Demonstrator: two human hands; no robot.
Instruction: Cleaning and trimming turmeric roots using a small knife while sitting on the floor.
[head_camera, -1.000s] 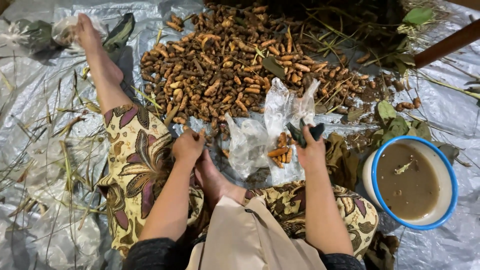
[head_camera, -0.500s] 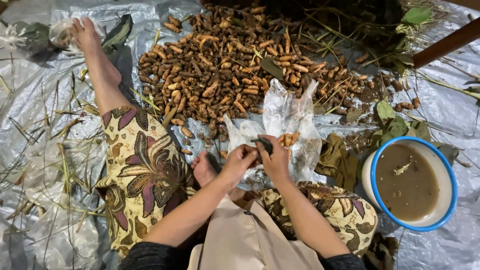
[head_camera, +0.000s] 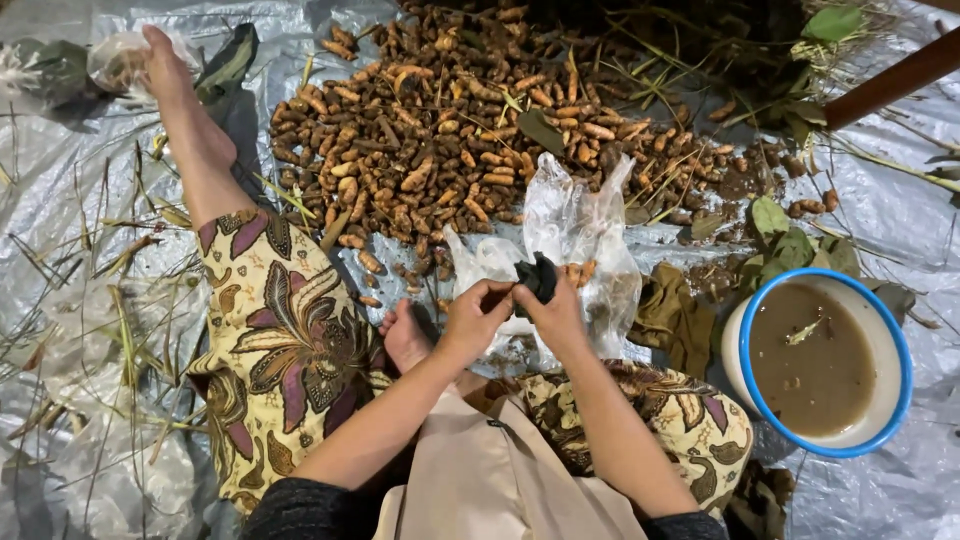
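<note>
While sitting by the turmeric root pile (head_camera: 450, 130), left hand (head_camera: 478, 318) and right hand (head_camera: 555, 312) are both pinching a small dark tool (head_camera: 538, 275) over the clear plastic bag (head_camera: 585, 235), probably light, stiff, best gripped mid-body.

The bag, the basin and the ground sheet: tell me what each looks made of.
Bag: thin clear plastic film, crinkled and glossy, with roots showing through it.
Basin: probably enamelled metal or plastic; smooth white wall, blue rim.
Ground sheet: silvery plastic tarp, going by its wrinkles and sheen.
</note>
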